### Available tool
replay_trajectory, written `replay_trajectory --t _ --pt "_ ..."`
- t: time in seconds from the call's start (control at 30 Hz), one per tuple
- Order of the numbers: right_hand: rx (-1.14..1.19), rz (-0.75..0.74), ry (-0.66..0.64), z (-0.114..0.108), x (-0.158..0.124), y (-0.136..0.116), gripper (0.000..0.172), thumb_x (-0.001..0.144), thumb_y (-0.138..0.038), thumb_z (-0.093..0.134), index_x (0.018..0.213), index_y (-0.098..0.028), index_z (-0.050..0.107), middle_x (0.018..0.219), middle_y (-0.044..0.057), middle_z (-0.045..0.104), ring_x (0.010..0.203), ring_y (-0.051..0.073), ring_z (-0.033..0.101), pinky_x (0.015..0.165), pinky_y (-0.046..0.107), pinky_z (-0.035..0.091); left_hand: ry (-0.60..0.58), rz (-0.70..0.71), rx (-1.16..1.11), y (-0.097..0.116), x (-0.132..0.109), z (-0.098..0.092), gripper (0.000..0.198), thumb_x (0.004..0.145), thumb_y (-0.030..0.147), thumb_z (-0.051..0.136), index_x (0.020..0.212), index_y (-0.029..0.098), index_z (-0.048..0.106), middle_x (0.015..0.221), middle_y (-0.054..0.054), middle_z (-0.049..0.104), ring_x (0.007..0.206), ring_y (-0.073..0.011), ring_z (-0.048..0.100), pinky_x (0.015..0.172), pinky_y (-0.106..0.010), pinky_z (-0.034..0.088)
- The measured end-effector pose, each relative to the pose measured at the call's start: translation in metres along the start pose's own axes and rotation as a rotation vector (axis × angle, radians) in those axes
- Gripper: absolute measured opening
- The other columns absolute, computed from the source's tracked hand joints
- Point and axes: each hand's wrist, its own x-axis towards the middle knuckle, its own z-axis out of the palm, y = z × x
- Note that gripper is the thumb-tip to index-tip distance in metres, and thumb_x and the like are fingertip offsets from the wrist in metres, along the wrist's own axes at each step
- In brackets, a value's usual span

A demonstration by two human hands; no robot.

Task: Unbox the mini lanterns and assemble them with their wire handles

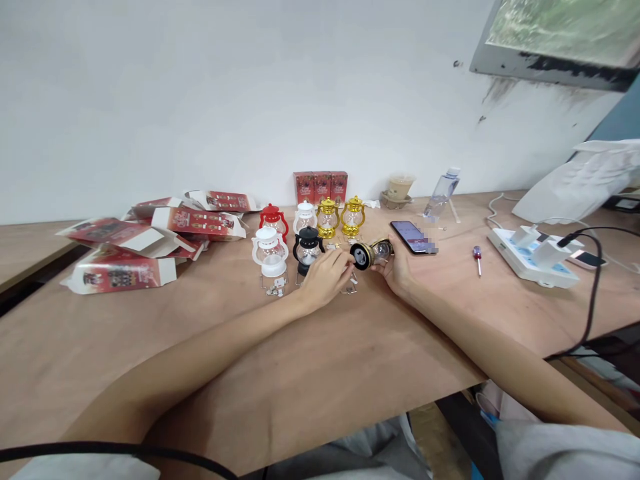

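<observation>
My right hand (pixel 397 272) grips a small dark lantern (pixel 371 255) with gold trim, tipped on its side above the table. Its round black base faces left, toward my left hand (pixel 326 279). The fingers of that hand are pinched together at the rim of the base; whatever is between them is too small to make out. Beside my left hand stand a black lantern (pixel 309 250) and a white lantern (pixel 270 253). Behind them are a red lantern (pixel 273 217), another white lantern (pixel 305 215) and two gold lanterns (pixel 327 219). Small metal parts (pixel 275 287) lie in front of the lanterns.
Opened red boxes (pixel 200 223) pile up at the left. Three red boxes (pixel 321 187) stand against the wall. Rightward are a phone (pixel 413 237), a cup (pixel 400 188), a water bottle (pixel 442 192), a screwdriver (pixel 478 259) and a power strip (pixel 533 260) with cables.
</observation>
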Motion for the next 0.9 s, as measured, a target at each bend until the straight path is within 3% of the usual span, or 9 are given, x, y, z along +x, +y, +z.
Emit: replay_trajectory --t 0.33,0.53,0.6,0.73,0.9 --pt "0.024 0.113 -0.063 0.005 -0.009 -0.002 0.03 0.08 -0.05 0.057 0.079 -0.02 0.059 0.061 -0.003 0.065 0.047 0.01 0.058 0.042 0.019 0.051 0.057 0.028 -0.027 -0.001 -0.004 0.003 0.018 0.092 0.024 0.047 0.101 0.014 0.059 0.094 -0.008 0.062 0.087 -0.0185 0.057 0.077 -0.031 0.047" --pt "-0.006 0.045 -0.013 0.002 -0.002 -0.004 0.029 0.076 -0.049 0.063 0.081 -0.022 0.053 0.062 -0.004 0.065 0.046 0.011 0.059 0.039 0.02 0.049 0.021 -0.005 -0.032 0.0 0.002 -0.005 0.014 0.089 0.019 0.046 0.093 0.014 0.059 0.089 -0.008 0.064 0.085 -0.0184 0.059 0.075 -0.03 0.046" --pt "-0.034 -0.014 0.029 -0.001 0.003 -0.007 0.031 0.073 -0.049 0.065 0.083 -0.024 0.05 0.062 -0.006 0.065 0.044 0.011 0.059 0.038 0.021 0.048 -0.091 -0.041 -0.013 0.0 0.009 -0.014 0.01 0.085 0.016 0.049 0.088 0.014 0.059 0.088 -0.008 0.065 0.083 -0.0188 0.06 0.073 -0.03 0.047" --pt "-0.1 -0.088 0.155 -0.009 0.013 -0.017 0.035 0.07 -0.051 0.068 0.084 -0.026 0.048 0.056 -0.009 0.061 0.038 0.011 0.056 0.033 0.02 0.043 -0.49 -0.101 0.006 0.001 0.021 -0.034 0.012 0.077 0.023 0.061 0.085 0.016 0.062 0.085 -0.007 0.067 0.081 -0.0216 0.063 0.067 -0.029 0.046" --pt "-0.175 -0.21 0.244 -0.014 0.022 -0.022 0.038 0.062 -0.05 0.075 0.075 -0.022 0.052 0.052 -0.008 0.055 0.039 0.009 0.052 0.033 0.018 0.038 -0.741 -0.197 -0.041 0.002 0.026 -0.046 0.011 0.071 0.023 0.068 0.08 0.016 0.065 0.078 -0.006 0.069 0.073 -0.0207 0.065 0.057 -0.025 0.042"
